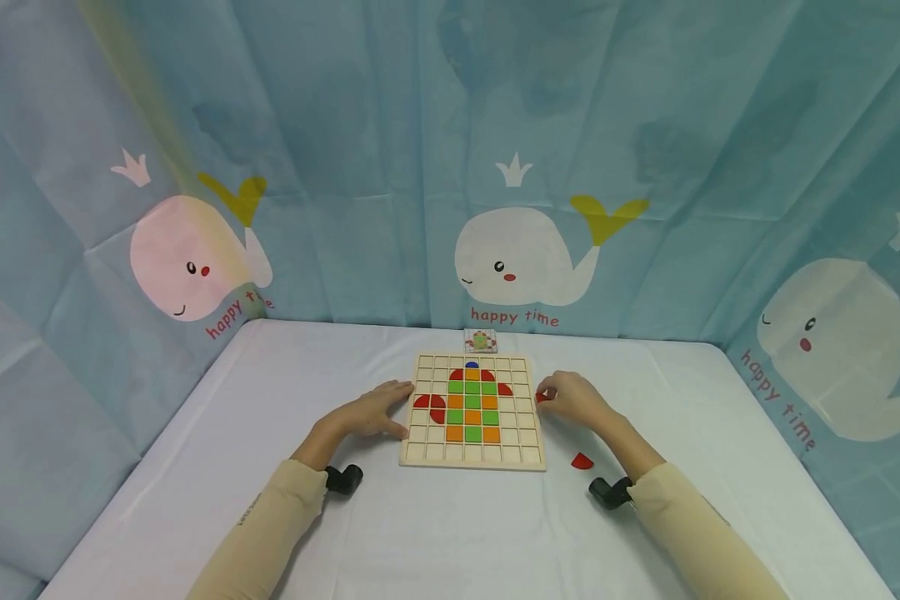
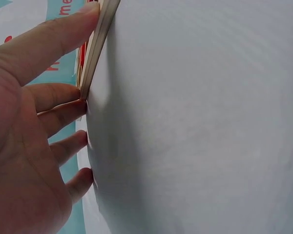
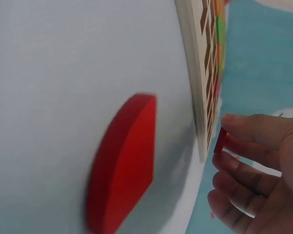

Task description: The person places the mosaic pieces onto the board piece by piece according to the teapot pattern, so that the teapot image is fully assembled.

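Note:
A wooden grid board (image 1: 412, 454) lies on the white table, with green and orange squares, red quarter-circle pieces and a blue piece set in its cells. At its left edge rests my left hand (image 1: 376, 412), fingers fairly straight; in the left wrist view the thumb and fingertips touch the board's side and the table. My right hand (image 1: 574, 398) is beside the right edge, pinching a small red piece (image 3: 220, 140) between thumb and fingers. Another red quarter-circle piece (image 1: 582, 461) lies loose on the table, close to the right wrist camera.
A small pattern card (image 1: 481, 341) lies just behind the board. Blue curtains (image 1: 360, 208) printed with whales surround the back and sides of the white table (image 1: 465, 533). Each wrist wears a black camera mount (image 1: 343, 479).

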A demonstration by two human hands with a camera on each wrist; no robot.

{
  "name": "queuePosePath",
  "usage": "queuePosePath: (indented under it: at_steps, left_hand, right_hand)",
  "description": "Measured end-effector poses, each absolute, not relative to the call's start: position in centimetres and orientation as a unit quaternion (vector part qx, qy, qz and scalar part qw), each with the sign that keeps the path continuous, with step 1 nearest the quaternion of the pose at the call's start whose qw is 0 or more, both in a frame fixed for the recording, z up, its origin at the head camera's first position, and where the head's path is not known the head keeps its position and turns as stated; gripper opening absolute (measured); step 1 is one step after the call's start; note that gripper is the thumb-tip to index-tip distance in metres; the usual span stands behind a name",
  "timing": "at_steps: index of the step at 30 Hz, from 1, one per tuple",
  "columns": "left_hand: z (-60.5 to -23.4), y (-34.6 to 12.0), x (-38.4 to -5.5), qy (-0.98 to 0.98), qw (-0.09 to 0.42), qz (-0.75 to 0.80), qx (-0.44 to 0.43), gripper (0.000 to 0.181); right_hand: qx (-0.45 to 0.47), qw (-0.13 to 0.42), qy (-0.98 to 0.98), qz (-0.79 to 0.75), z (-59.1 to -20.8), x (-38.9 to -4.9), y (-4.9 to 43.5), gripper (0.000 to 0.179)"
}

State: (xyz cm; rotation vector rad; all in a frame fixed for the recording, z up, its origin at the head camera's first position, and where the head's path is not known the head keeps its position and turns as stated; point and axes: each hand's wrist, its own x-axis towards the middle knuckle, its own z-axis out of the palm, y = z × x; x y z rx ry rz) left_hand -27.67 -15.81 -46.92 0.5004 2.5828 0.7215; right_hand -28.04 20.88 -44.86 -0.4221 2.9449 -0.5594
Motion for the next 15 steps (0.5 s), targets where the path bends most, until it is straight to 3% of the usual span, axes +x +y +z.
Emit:
queuePosePath:
  at_steps: [15]
  left_hand:
    - [-47.0, -15.9, -27.9, 0.927, 0.204, 0.26, 0.179, 0.09]
  right_hand:
    - [-0.175, 0.076, 0.967, -0.171, -45.1, -28.7, 18.1, 0.022]
